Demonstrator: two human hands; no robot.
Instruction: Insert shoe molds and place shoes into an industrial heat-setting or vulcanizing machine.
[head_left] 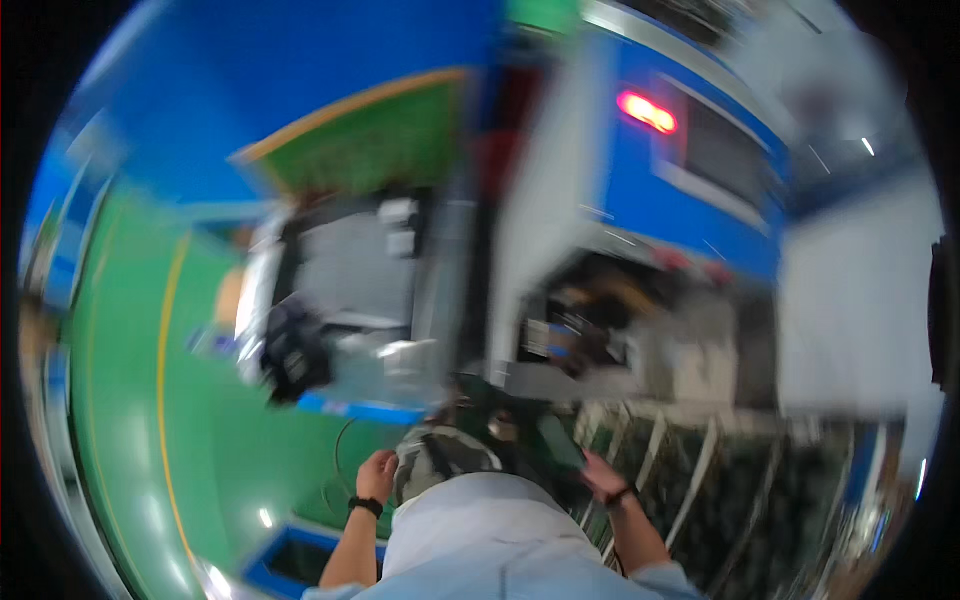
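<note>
Motion smears much of the head view. At the lower middle, my left hand (377, 474), with a dark band at its wrist, hangs beside a grey-and-dark patterned cloth (445, 452) in front of my body. Its fingers look bent, but blur hides whether anything is in them. To the right, the fingers of my right hand (604, 479) meet the edge of a flat grey-green piece (561, 441) and seem closed on it. Its kind is too blurred to name. A dark band also circles my right wrist.
Ahead on the left stands a workbench (360, 265) with a black bundle (295, 352) at its corner. A blue machine (690, 190) with a red light rises ahead right. Slatted racking (740, 490) lies right of me. Green floor (130, 400) extends left.
</note>
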